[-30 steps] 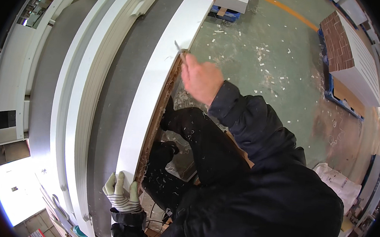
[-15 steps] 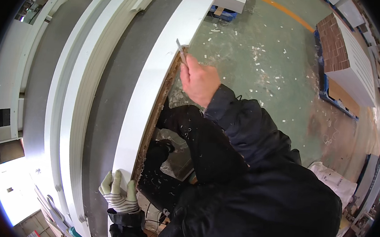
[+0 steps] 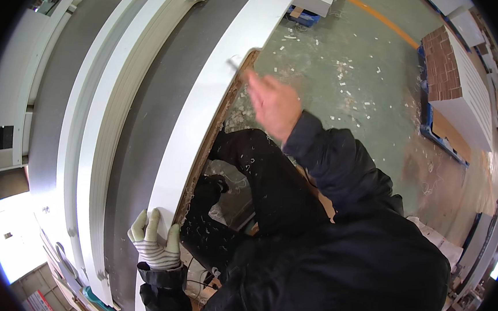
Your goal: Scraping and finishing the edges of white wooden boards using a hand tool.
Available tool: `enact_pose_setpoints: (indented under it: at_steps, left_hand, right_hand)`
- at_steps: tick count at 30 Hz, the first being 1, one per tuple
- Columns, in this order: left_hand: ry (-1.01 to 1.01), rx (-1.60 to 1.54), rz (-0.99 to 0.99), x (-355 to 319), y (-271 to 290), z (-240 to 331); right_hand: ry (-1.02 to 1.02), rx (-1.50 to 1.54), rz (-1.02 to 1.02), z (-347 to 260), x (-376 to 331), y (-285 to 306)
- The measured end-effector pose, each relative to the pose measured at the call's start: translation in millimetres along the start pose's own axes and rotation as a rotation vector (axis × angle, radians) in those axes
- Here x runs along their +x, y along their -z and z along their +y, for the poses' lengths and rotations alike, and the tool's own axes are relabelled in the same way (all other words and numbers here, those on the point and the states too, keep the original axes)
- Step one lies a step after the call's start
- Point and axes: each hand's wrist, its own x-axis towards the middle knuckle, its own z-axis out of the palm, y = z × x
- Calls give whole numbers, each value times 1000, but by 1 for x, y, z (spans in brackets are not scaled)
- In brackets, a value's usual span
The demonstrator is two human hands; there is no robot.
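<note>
A long white panel [image 3: 203, 103] with a rough brown, chipboard-like edge runs lengthwise in front of me, with a notch in that edge near its far end. My left hand [image 3: 157, 250], in a striped whitish glove, straddles the panel's near part, fingers at one long edge and thumb at the other. My bare right hand [image 3: 277, 104] is closed around a narrow metal-bladed tool [image 3: 233, 65] beside the notch. Motion smears the tool and fingertips; the blade tip lies over the white face, and whether it touches cannot be seen.
Stacked long white panels [image 3: 96, 145] lie to the left on a dark grey surface [image 3: 138, 130]. Pale scraps litter the green floor [image 3: 323, 91]. At the right, a pallet [image 3: 449, 143] carries a stack of boards [image 3: 446, 65]. A teal tool [image 3: 97, 301] lies at lower left.
My right hand has shifted slightly right and down, and the tool with it, now blurred. The notch in the panel shows more fully. My left hand keeps its hold; the whole view has shifted a little.
</note>
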Motion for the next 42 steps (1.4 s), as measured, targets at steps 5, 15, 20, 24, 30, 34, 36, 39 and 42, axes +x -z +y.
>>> enact_pose_setpoints:
  at_steps: [5, 15, 20, 24, 30, 34, 36, 39, 42]
  left_hand:
    - [10, 15, 9, -1, -1, -3]
    - [-103, -16, 83, 29, -13, 10]
    - [7, -92, -30, 37, 1, 28]
    - [103, 59, -81, -31, 22, -14]
    - [-10, -11, -1, -22, 14, -10]
    - [4, -50, 50, 5, -3, 3]
    - [59, -144, -5, 16, -3, 13]
    - [124, -26, -54, -3, 20, 13]
    - [133, -27, -13, -35, 23, -4]
  right_hand:
    - [312, 291, -217, -36, -37, 2]
    - [288, 222, -251, -73, -56, -2]
    - [354, 401, -130, -60, -43, 2]
    - [-355, 594, -185, 13, 6, 17]
    - [-177, 628, -312, -56, -33, -6]
    - [162, 714, -532, -121, -86, -27]
    - [173, 765, -657, -119, -85, -25]
    - [-364, 716, -502, -70, -41, 2]
    - [-361, 551, -294, -39, -12, 12]
